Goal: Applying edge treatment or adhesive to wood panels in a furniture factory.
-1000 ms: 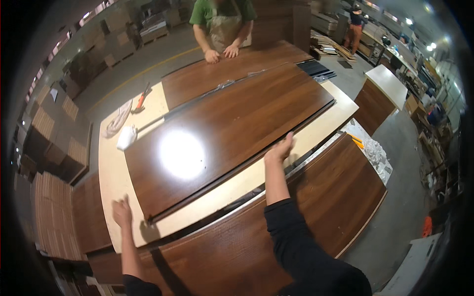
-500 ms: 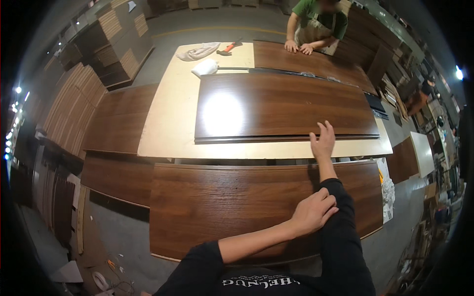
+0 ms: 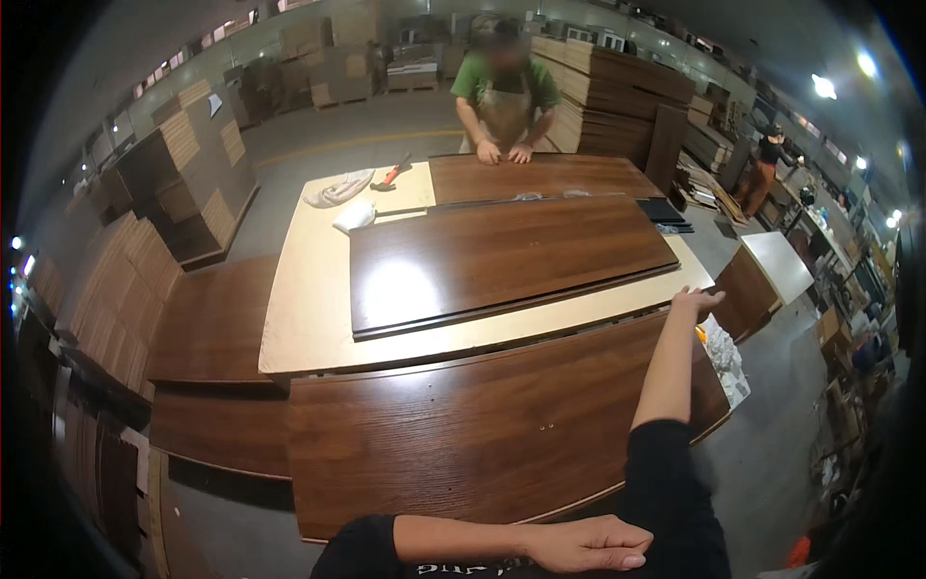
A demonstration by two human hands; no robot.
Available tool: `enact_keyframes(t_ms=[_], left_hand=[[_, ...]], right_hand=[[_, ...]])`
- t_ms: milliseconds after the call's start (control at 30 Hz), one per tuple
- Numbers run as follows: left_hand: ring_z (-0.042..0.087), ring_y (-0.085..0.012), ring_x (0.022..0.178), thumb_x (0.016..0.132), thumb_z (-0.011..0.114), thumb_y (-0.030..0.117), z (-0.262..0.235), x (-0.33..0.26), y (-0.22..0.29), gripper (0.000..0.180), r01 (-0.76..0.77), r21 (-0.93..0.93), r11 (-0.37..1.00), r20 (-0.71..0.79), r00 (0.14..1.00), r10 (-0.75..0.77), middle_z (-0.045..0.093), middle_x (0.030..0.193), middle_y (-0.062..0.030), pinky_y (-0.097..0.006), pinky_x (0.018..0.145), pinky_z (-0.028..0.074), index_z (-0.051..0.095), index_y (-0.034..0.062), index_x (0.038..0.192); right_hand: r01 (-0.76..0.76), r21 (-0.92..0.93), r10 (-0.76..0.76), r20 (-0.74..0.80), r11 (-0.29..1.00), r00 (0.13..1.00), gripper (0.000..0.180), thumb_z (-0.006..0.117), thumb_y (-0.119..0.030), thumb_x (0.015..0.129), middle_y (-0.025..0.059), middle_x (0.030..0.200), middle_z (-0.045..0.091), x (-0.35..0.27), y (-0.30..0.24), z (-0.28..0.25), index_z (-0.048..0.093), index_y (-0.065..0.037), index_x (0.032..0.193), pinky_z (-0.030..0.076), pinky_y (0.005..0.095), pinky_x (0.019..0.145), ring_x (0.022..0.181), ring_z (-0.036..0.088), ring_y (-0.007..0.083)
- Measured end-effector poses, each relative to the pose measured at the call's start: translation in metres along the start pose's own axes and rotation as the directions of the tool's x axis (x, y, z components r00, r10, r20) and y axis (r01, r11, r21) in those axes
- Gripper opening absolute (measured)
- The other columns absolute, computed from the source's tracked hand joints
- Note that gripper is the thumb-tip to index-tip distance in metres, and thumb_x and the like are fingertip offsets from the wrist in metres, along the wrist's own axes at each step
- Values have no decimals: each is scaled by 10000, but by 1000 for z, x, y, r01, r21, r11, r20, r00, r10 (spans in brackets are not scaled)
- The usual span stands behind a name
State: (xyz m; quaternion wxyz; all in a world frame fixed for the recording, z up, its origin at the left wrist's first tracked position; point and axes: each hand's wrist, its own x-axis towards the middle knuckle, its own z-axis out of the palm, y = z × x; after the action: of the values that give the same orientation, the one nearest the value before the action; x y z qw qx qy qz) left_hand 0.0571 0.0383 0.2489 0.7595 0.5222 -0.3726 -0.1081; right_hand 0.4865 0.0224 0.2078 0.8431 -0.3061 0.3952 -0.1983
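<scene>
My right hand [image 3: 696, 301] reaches out with fingers apart, holding nothing, over the right front corner of the pale tabletop [image 3: 299, 318]. Close to my body, my left hand [image 3: 593, 545] is curled into a fist beside my right sleeve [image 3: 666, 473]; nothing shows in it. A glossy brown wood-grain panel [image 3: 521, 256] lies on the tabletop, apart from both hands. Nearer to me, another brown wood-grain panel [image 3: 463, 444] extends beneath my right forearm.
Across the table a person in green [image 3: 506, 96] rests both hands on another brown panel [image 3: 559, 179]. A hammer [image 3: 391, 174], a cloth [image 3: 338, 188] and dark strips [image 3: 664, 214] lie on the tabletop. Stacked boards [image 3: 125, 280] stand left; white wrapping [image 3: 723, 362] sits right.
My right hand has swung right, from the panel's front edge to the table corner. My left hand has dropped toward my body and closed. The view has shifted, showing more of the room.
</scene>
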Motion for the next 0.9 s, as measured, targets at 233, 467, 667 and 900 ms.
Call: enact_keyframes(t_ms=[233,467,667,900], left_hand=[[573,-101,829,841,666,142,-12,-105,-69,130,373,-18,928,-814,534,-230,605,846,-30,-240,749,463,600,31,856],[592,-142,586,804,674,70,13,-222,-75,155,78,-269,960,-962,37,-272,587,643,-57,-283,576,543,576,12,699],[523,-118,498,827,659,115,2,-182,-94,192,27,37,999,-999,-34,37,527,578,-41,-255,462,469,512,54,719],[466,-128,457,833,617,89,32,-98,-164,221,58,-85,995,-992,89,-90,453,511,-30,-243,432,397,453,87,684]], right_hand=[[186,-105,45,953,977,300,209,592,-277,883,13,740,492,-82,-14,-222,487,-115,803,362,245,611,680,451,112],[663,-511,716,696,547,-54,186,580,-168,882,65,961,684,-107,-23,-400,679,-55,992,479,275,796,894,634,144],[823,-159,465,874,545,-140,225,593,-167,849,95,1031,656,-67,-31,-318,641,-90,1056,494,307,809,886,638,189],[733,-498,150,859,463,488,304,658,-207,809,72,966,667,112,-118,-290,625,-54,1070,500,271,770,861,638,136]])
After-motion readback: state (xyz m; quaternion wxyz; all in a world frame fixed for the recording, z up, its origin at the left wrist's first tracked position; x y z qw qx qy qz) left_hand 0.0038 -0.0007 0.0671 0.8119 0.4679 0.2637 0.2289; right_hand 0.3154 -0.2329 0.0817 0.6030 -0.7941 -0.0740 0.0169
